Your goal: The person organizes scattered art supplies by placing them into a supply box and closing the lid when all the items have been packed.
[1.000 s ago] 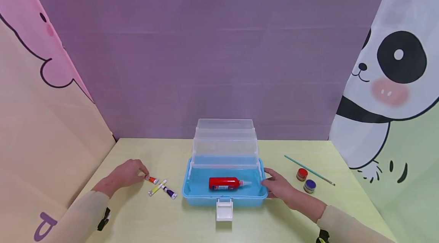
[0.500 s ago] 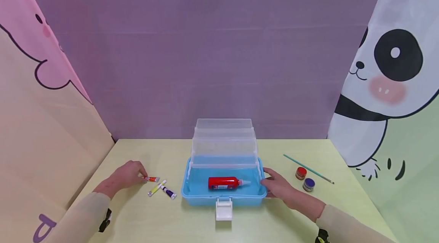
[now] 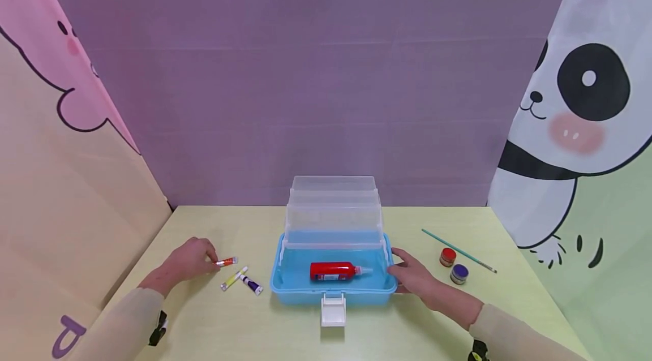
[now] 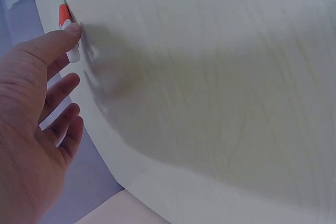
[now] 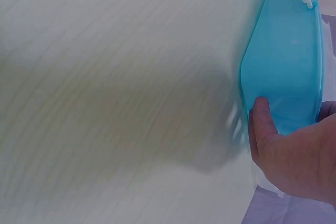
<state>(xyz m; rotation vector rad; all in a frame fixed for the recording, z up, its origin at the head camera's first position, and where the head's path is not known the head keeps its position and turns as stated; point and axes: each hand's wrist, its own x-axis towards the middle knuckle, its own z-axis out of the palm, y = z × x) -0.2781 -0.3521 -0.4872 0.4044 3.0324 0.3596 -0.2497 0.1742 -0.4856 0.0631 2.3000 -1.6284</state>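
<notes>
left grip (image 3: 189,259) pinching orange tube (image 3: 226,261)

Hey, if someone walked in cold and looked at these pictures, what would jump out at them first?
Probably the open light-blue plastic storage box at the table's middle, its clear trays fanned up behind and a red squeeze bottle lying inside. The right hand holds the box's right end, while the left hand pinches a small orange-red paint tube on the table's left side.

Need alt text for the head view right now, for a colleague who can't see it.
The left hand pinches a small red paint tube on the table; the right hand holds the side of an open blue box with a red bottle inside.
</notes>
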